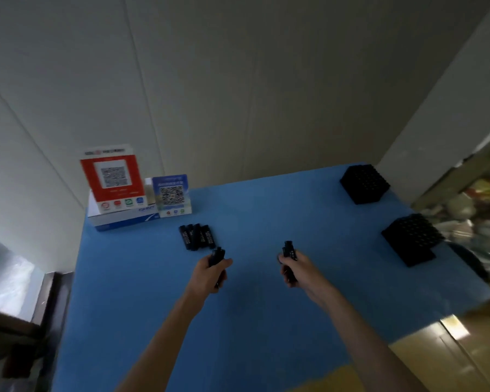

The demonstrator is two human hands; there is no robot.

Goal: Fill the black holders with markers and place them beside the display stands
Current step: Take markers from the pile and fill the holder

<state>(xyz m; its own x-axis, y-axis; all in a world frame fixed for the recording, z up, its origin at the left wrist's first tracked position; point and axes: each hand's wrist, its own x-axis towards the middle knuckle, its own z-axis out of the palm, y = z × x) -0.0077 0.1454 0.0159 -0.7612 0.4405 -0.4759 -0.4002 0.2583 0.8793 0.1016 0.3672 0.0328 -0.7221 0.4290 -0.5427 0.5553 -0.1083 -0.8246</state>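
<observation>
Both hands (210,271) (296,268) grip markers (217,257).

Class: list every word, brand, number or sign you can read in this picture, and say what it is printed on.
"CHNT": white box.
Red stand: QR code, text blurred.
Blue stand: QR code, text blurred.
Markers: print too small to read.

Black markers (196,236) lie side by side just in front of the display stands (136,182); two empty black holders (365,183) (410,239) sit well right of them; each hand grips a marker (217,257) (289,251).
</observation>
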